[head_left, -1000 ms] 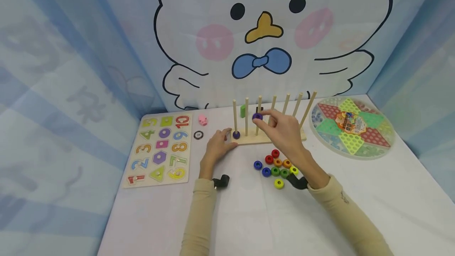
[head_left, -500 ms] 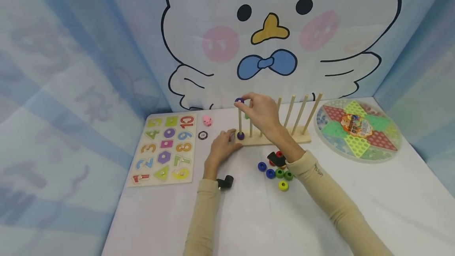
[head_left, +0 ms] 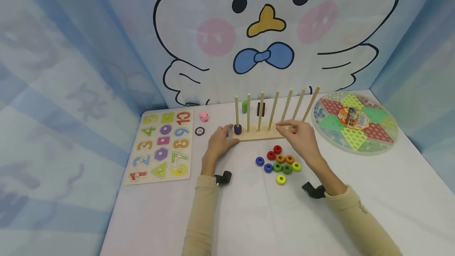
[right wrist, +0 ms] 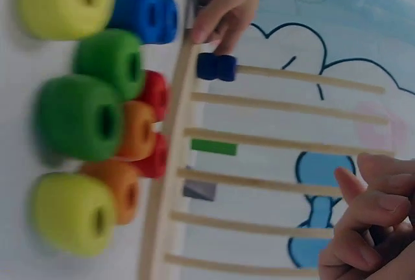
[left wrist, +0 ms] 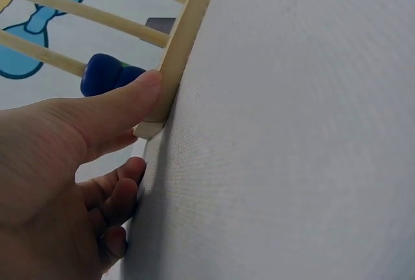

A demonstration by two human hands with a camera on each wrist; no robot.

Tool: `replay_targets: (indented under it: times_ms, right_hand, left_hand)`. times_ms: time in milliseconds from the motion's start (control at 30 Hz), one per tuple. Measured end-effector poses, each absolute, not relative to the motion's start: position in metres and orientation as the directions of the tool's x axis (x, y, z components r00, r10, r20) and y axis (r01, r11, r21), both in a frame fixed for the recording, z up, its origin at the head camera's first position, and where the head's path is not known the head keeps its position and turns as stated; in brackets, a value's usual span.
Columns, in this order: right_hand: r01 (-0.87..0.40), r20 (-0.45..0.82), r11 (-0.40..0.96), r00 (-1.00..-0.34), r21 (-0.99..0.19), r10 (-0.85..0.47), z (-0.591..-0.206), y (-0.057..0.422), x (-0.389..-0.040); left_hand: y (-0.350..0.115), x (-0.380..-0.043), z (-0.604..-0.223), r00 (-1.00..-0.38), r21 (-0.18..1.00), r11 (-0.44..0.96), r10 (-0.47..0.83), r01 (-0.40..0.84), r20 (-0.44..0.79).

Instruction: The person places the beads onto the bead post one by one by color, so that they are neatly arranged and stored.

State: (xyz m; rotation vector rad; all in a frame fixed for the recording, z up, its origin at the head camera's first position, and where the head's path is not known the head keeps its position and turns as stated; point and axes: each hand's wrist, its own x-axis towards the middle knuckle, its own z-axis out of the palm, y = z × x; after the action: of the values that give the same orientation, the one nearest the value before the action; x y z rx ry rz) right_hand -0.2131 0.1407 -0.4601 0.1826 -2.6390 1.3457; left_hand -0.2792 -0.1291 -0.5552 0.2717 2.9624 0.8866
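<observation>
My left hand (head_left: 219,144) grips the left end of a wooden peg rack (head_left: 263,134), thumb on the front edge and fingers behind it. Two purple beads (head_left: 237,129) are stacked at the foot of the leftmost peg; they look dark blue in the left wrist view (left wrist: 107,76). The other pegs bear no beads. My right hand (head_left: 301,139) is over the right part of the rack, its fingers loosely curled with nothing between them. In front of the rack lie loose beads: blue (head_left: 260,161), red (head_left: 277,149), orange (head_left: 289,159), green (head_left: 287,169) and yellow (head_left: 281,179).
A number-and-shape puzzle board (head_left: 170,141) lies at the left. Beside it are a pink pig figure (head_left: 204,116) and a round black-and-white disc (head_left: 200,131). A round star-patterned game board (head_left: 355,123) lies at the right. Green (head_left: 244,107) and dark (head_left: 261,109) blocks stand behind the rack.
My right hand carried a purple bead left to the top of the leftmost peg and let it go. It now sits on the first bead; the hand has moved back right.
</observation>
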Motion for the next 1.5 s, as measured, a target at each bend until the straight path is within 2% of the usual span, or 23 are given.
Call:
replay_targets:
  times_ms: [100, 200, 400, 533, 667, 767, 933, 1067, 1167, 1267, 1500]
  right_hand:
    - [-0.064, 0.053, 0.638, -0.998, -0.767, -0.036, -0.481, 0.161, -0.195]
    - [0.0, -0.054, 0.672, -0.997, -0.741, -0.059, -0.498, 0.176, -0.181]
    - [0.065, -0.198, 0.717, -0.975, -0.694, -0.103, -0.52, 0.195, -0.164]
    - [0.066, -0.216, 0.728, -0.97, -0.682, -0.115, -0.528, 0.198, -0.158]
    - [0.025, -0.171, 0.751, -0.978, -0.66, -0.118, -0.524, 0.197, -0.156]
    - [-0.028, -0.095, 0.778, -0.989, -0.627, -0.112, -0.508, 0.193, -0.155]
    - [-0.164, 0.136, 0.772, -0.986, -0.614, -0.101, -0.449, 0.167, -0.166]
    - [-0.271, 0.3, 0.731, -0.949, -0.627, -0.094, -0.4, 0.134, -0.19]
    - [-0.353, 0.403, 0.711, -0.909, -0.608, -0.108, -0.378, 0.112, -0.212]
    - [-0.396, 0.449, 0.704, -0.885, -0.59, -0.122, -0.369, 0.094, -0.233]
    - [-0.386, 0.41, 0.701, -0.9, -0.599, -0.145, -0.379, 0.075, -0.263]
  left_hand:
    - [-0.13, -0.279, -0.554, -0.985, 0.548, 0.824, 0.173, 0.147, 0.004]
    - [-0.131, -0.278, -0.553, -0.987, 0.549, 0.825, 0.162, 0.135, 0.0]
    - [-0.13, -0.278, -0.552, -0.984, 0.558, 0.816, 0.177, 0.149, 0.004]
    - [-0.129, -0.277, -0.551, -0.985, 0.559, 0.817, 0.175, 0.145, 0.0]
    - [-0.129, -0.277, -0.552, -0.987, 0.567, 0.813, 0.16, 0.135, 0.005]
    - [-0.129, -0.278, -0.554, -0.985, 0.562, 0.815, 0.173, 0.141, -0.004]
    - [-0.127, -0.277, -0.556, -0.985, 0.557, 0.819, 0.175, 0.139, -0.011]
    - [-0.128, -0.277, -0.553, -0.986, 0.563, 0.816, 0.164, 0.133, -0.004]
    - [-0.128, -0.277, -0.554, -0.986, 0.558, 0.819, 0.165, 0.134, -0.006]
    - [-0.128, -0.277, -0.555, -0.985, 0.553, 0.821, 0.171, 0.141, -0.003]
    - [-0.127, -0.277, -0.556, -0.986, 0.561, 0.816, 0.168, 0.144, 0.009]
